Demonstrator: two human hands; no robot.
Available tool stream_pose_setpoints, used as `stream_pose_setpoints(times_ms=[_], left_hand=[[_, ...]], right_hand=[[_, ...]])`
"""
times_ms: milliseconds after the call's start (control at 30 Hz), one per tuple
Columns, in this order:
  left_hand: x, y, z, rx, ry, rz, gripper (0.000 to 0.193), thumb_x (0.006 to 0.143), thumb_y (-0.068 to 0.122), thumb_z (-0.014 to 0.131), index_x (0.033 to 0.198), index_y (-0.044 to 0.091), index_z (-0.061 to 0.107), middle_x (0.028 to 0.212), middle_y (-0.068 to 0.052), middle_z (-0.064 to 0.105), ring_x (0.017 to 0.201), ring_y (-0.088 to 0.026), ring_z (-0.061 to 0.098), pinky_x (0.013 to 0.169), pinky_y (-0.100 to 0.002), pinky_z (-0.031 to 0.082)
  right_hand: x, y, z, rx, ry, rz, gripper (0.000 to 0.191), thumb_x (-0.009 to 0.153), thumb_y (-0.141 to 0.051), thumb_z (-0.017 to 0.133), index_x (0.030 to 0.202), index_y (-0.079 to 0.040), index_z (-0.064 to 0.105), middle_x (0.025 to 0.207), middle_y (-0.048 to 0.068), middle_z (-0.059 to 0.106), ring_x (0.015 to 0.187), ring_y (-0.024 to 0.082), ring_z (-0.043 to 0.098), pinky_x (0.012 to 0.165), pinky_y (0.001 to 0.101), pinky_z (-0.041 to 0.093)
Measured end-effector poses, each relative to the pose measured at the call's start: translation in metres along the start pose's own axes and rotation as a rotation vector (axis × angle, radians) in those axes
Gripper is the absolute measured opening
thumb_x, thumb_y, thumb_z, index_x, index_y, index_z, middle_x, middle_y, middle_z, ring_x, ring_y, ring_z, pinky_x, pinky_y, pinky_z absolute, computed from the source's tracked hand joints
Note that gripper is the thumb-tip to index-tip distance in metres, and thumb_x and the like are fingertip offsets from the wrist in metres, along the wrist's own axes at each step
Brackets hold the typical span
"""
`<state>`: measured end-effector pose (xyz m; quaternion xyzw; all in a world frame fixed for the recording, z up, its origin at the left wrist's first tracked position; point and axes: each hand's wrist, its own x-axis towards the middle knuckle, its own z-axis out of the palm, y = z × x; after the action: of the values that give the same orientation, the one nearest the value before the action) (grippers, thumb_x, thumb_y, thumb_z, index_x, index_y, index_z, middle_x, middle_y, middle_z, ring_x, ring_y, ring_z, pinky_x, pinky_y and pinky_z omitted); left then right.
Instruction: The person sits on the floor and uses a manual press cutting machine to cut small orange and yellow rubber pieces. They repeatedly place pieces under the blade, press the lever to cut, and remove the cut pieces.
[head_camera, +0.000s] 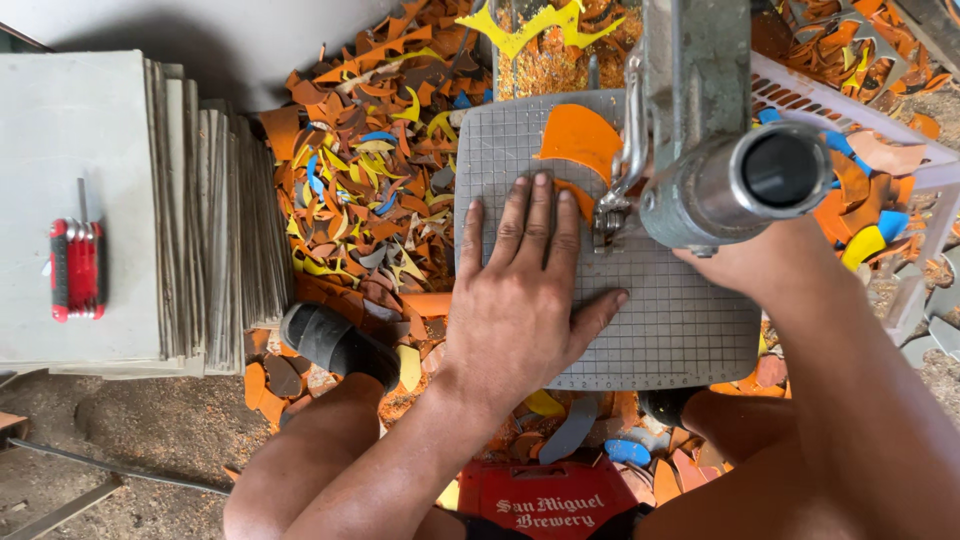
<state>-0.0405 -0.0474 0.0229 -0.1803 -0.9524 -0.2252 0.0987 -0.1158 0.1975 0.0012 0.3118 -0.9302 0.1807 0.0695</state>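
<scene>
The orange sheet piece (578, 140) lies flat on the gridded grey surface (660, 320), in the upper centre of the frame. Its long axis runs from upper left to lower right, and its narrow lower end points down toward the saw blade area (608, 215) at the middle of the frame.

The left hand (520, 300) lies palm down on the surface, fingers spread and extended toward the top of the frame. The fingertips (570, 200) press on the lower strip of the orange piece; this grip is flat and open, closing around nothing. The right hand (745, 265) is at centre right, mostly hidden behind the grey machine arm (700, 150) and its round tube end (785, 170). Whether its grip is open or closed cannot be determined.

The machine arm overhangs the surface and blocks the view of the right edge of the piece.

Left of the surface lies a heap of orange, yellow, blue and grey offcuts (370, 190). A stack of grey sheets (150, 210) occupies the left of the frame, with a red folding tool (78, 270) on top. A white slatted crate (870, 150) holding more offcuts stands at the upper right. A black sandal (335, 345) is at lower centre left, and a red crate (550, 505) is at the bottom edge.
</scene>
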Motion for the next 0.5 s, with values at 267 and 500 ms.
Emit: stream_pose_setpoints(times_ms=[267, 500], left_hand=[[0.020, -0.028, -0.019, -0.012, 0.015, 0.115, 0.051, 0.092, 0.005, 0.059, 0.139, 0.022, 0.067, 0.143, -0.024, 0.056, 0.134, -0.039, 0.050, 0.114, -0.060, 0.037], [0.038, -0.048, -0.026, -0.200, -0.104, 0.132, 0.028, 0.084, 0.027, 0.078, 0.110, 0.021, 0.076, 0.123, -0.008, 0.065, 0.121, -0.031, 0.055, 0.098, -0.054, 0.043]], right_hand=[[0.016, -0.002, -0.037, 0.131, 0.013, 0.329, 0.019, 0.083, -0.011, 0.074, 0.100, -0.006, 0.069, 0.087, 0.011, 0.070, 0.079, 0.029, 0.068, 0.077, 0.0405, 0.052], [0.029, -0.032, -0.032, 0.145, 0.255, 0.077, 0.037, 0.075, -0.002, 0.072, 0.110, 0.006, 0.063, 0.098, 0.020, 0.068, 0.089, 0.037, 0.067, 0.078, 0.0429, 0.053]])
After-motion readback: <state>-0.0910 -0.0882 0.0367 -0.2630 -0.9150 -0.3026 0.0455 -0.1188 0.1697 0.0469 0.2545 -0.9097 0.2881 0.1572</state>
